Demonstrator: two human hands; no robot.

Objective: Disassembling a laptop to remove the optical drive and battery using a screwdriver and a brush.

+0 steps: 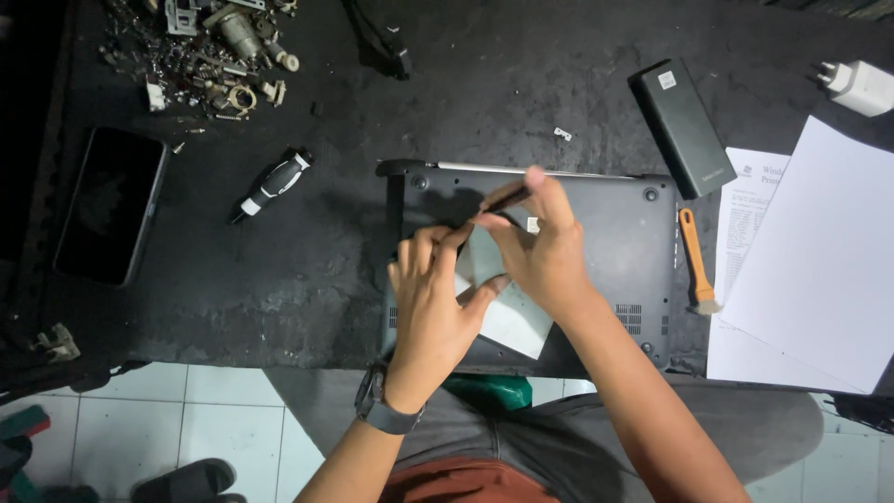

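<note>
Head view: a dark laptop point(615, 270) was laid upside down at the table's near edge, base panel up, so the underside could be reached from the seat. The left hand point(433, 307) was pressed flat on a pale rectangular panel point(507, 317) on the base, fingers spread wide, apparently to steady it; nothing was gripped. The right hand point(545, 251) was closed in a pinch on a thin dark tool point(507, 198), tip angled toward 10 o'clock over the base. What lay under the tip was hidden by the fingers. An orange-handled brush point(694, 261) was seen at 3 o'clock, touching the laptop's edge, white papers point(819, 261) just beyond it. A black power bank point(684, 126) was at 1 o'clock, a white charger point(861, 86) further out. A screwdriver point(272, 184) and phone point(110, 205) were at 9 o'clock, a pile of metal scrap point(209, 51) at 11 o'clock, all well apart from the hands.
</note>
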